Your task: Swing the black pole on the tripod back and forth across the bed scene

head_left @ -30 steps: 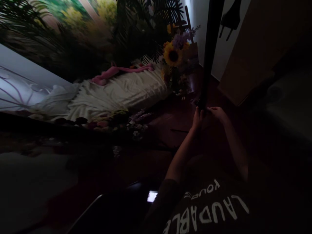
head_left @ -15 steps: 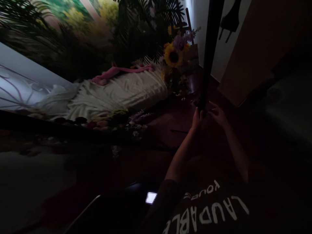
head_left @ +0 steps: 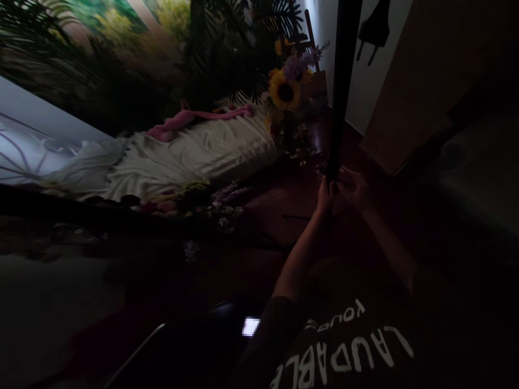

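Note:
A black upright pole (head_left: 343, 81), which looks like a stand, rises in front of me to the top edge of the head view. My left hand (head_left: 323, 200) is closed around its lower part, just under a dark collar or clamp (head_left: 329, 168). From the right, my right hand (head_left: 357, 192) meets the pole at the same height, thumb and fingers bent inward. Whatever lies between those fingertips is too dark to make out.
Left of the pole, a pink plush toy (head_left: 174, 121) lies on a cream cloth (head_left: 194, 154). Sunflowers (head_left: 286, 91) and other flowers stand behind. A dark horizontal bar (head_left: 81, 213) crosses the left side. A brown panel (head_left: 399, 92) and a black plug shape (head_left: 375, 27) are at right.
My right hand has moved left, from just beside the pole up against it, and its fingers have drawn in. My left hand keeps its hold. The view has shifted slightly.

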Tool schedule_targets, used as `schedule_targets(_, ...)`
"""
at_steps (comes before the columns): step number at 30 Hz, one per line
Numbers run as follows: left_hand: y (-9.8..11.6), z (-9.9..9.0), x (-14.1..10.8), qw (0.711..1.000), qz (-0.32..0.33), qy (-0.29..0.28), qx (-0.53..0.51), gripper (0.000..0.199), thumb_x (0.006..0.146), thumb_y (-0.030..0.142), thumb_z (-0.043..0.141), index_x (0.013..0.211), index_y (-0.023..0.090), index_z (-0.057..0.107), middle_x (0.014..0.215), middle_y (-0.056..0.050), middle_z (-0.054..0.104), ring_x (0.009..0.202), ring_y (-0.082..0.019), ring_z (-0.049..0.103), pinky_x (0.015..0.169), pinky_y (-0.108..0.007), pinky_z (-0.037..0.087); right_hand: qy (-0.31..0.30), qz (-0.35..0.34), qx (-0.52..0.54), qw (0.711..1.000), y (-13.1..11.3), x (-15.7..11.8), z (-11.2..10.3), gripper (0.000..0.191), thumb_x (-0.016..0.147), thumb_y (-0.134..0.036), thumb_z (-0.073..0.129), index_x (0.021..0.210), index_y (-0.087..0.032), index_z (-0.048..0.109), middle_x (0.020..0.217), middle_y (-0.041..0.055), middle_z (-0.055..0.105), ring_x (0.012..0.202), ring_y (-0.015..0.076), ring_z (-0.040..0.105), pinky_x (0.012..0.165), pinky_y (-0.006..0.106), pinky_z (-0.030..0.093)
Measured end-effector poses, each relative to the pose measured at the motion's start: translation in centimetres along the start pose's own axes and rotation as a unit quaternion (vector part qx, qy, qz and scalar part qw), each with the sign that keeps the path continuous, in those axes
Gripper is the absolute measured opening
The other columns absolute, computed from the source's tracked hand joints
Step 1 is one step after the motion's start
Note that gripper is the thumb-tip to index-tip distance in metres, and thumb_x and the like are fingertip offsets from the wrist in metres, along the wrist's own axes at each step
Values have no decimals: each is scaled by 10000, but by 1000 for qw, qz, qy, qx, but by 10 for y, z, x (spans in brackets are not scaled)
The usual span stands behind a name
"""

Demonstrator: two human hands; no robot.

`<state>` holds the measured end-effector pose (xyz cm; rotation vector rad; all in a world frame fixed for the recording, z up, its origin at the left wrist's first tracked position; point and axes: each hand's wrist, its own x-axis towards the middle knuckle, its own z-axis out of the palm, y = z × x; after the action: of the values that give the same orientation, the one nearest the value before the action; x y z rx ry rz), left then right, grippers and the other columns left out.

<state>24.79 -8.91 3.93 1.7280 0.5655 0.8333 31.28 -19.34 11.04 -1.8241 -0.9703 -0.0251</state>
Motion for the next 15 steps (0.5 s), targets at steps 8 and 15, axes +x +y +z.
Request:
schedule_targets(8,-3,3,3,999,-13,-18,-30,544,935,580,333,1273,179,477,1074,-117,661,969,-195,643,862,-339,517,-31,14,12,999,-1,19,34,430,870,-577,537,1054,-206,654,1016,108,678,1025,266,628,973,418,453)
schedule_targets(15,3,-4,0,999,13,-40,-20,534,943,535,366,1366,208,376,1117,-94,636,891,-161,628,802,-298,499,65,-65,17,996,-43,52,15,417,871,-580,543,1058,-217,628,1089,82,671,1153,258,577,1066,471,402)
